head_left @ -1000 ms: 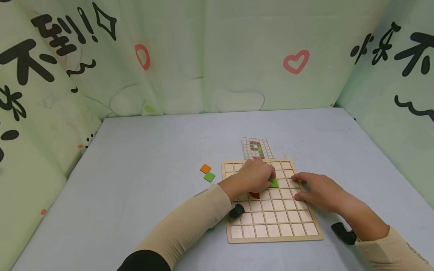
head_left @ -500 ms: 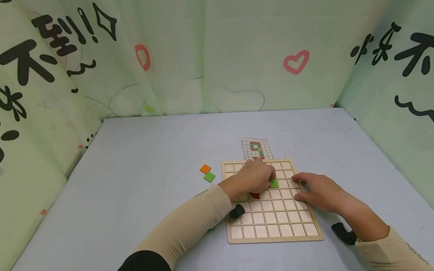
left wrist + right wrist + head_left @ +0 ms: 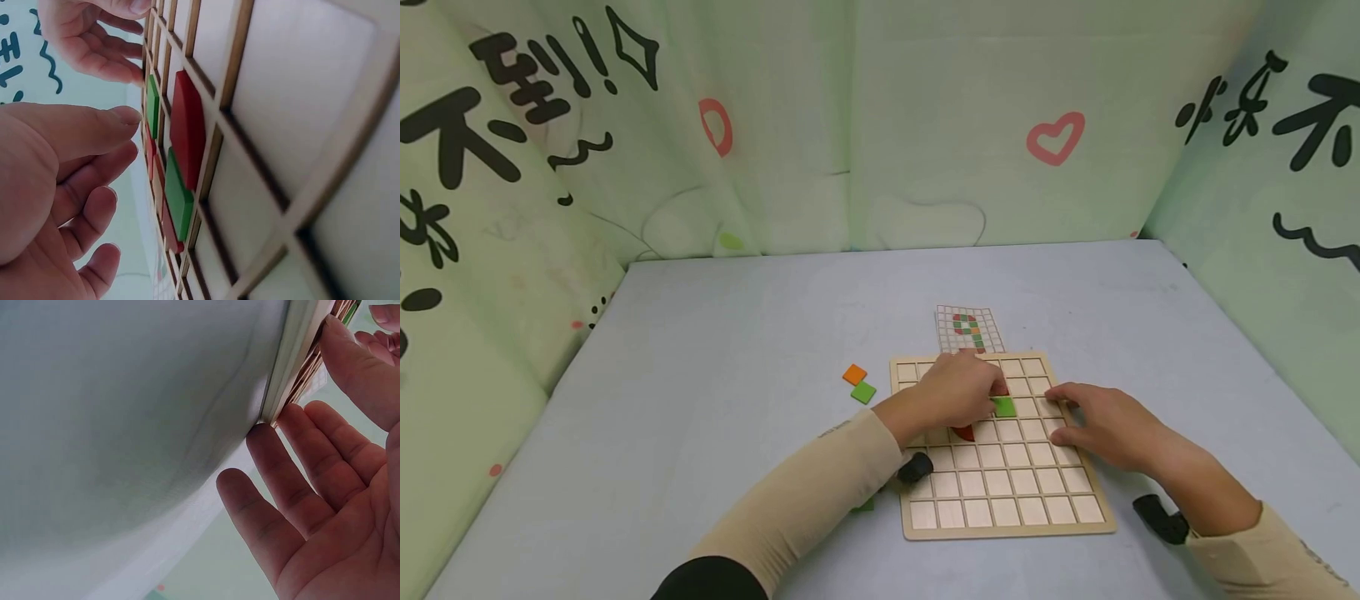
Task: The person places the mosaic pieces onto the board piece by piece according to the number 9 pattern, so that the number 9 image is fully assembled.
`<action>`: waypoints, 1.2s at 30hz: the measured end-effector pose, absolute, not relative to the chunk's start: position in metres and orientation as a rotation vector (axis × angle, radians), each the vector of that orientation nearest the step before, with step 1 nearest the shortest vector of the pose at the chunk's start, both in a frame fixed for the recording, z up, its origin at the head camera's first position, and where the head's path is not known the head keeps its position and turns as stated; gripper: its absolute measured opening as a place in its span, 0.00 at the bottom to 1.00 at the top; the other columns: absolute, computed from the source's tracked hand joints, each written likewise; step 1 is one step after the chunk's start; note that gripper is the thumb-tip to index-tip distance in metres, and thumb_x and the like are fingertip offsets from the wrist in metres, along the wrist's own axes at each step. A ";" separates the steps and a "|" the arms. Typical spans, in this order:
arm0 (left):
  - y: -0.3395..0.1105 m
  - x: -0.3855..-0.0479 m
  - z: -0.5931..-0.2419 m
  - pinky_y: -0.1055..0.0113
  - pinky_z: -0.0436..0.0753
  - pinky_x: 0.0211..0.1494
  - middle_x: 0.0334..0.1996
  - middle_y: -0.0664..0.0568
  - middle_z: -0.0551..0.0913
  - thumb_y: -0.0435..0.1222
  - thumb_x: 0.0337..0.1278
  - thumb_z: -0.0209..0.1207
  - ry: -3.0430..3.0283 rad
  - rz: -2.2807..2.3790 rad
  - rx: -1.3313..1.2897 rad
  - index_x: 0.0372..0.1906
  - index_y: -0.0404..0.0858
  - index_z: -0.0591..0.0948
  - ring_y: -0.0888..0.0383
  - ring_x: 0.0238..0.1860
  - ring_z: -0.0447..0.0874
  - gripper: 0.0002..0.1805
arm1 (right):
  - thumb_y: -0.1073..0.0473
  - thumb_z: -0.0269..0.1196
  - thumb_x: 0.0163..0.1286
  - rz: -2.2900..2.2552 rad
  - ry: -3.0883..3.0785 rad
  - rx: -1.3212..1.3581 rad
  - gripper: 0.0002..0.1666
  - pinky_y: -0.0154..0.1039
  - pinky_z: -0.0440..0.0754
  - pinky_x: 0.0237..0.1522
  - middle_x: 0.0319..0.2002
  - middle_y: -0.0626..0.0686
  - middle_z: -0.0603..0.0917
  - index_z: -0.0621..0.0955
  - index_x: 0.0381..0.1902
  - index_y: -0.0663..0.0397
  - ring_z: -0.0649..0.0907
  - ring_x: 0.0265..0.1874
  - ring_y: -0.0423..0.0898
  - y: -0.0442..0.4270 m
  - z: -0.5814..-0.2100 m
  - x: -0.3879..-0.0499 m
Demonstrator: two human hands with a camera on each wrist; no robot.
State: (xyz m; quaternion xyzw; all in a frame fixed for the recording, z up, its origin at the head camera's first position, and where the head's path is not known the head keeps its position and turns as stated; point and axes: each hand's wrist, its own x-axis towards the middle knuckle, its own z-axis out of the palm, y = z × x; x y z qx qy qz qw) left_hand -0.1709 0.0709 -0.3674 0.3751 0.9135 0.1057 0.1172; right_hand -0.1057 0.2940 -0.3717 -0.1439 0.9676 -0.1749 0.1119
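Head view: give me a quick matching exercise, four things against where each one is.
1. Orange tile
2. Patterned card
3. Left hand
4. Right hand

A. at the right edge of the board
B. on the table, left of the board
C. mostly over the board's left half
D. beyond the board's far edge

Pairs: 1-B, 2-D, 3-C, 4-A

Board (image 3: 1021,482) free nearside, left hand (image 3: 958,388) blocking farther rows, right hand (image 3: 1108,423) at right edge
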 end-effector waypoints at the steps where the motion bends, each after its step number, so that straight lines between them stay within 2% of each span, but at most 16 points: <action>1: 0.069 -0.171 -0.367 0.68 0.74 0.41 0.38 0.67 0.83 0.41 0.66 0.63 2.673 0.323 1.091 0.49 0.52 0.86 0.65 0.44 0.76 0.10 | 0.52 0.73 0.62 -0.513 2.840 -0.422 0.34 0.60 0.75 0.53 0.52 0.64 0.82 0.76 0.60 0.67 0.79 0.54 0.64 0.294 -0.372 -0.106; 10: 0.048 -0.175 -0.361 0.65 0.75 0.49 0.47 0.62 0.85 0.42 0.66 0.64 2.671 0.461 1.082 0.53 0.48 0.85 0.61 0.49 0.76 0.14 | 0.53 0.72 0.62 -0.508 2.844 -0.404 0.34 0.62 0.74 0.54 0.53 0.64 0.82 0.76 0.60 0.66 0.78 0.55 0.65 0.292 -0.371 -0.106; 22: 0.024 -0.178 -0.357 0.63 0.74 0.54 0.47 0.60 0.85 0.40 0.65 0.65 2.697 0.535 0.996 0.52 0.44 0.86 0.58 0.52 0.75 0.13 | 0.53 0.73 0.62 -0.507 2.844 -0.412 0.34 0.61 0.74 0.53 0.52 0.64 0.82 0.76 0.60 0.66 0.79 0.55 0.65 0.293 -0.371 -0.106; 36: -0.012 -0.176 -0.362 0.56 0.73 0.59 0.52 0.54 0.84 0.40 0.62 0.66 2.723 0.661 0.909 0.58 0.41 0.83 0.53 0.56 0.74 0.20 | 0.53 0.72 0.62 -0.510 2.844 -0.416 0.34 0.61 0.74 0.53 0.53 0.64 0.82 0.76 0.60 0.66 0.79 0.55 0.65 0.293 -0.371 -0.107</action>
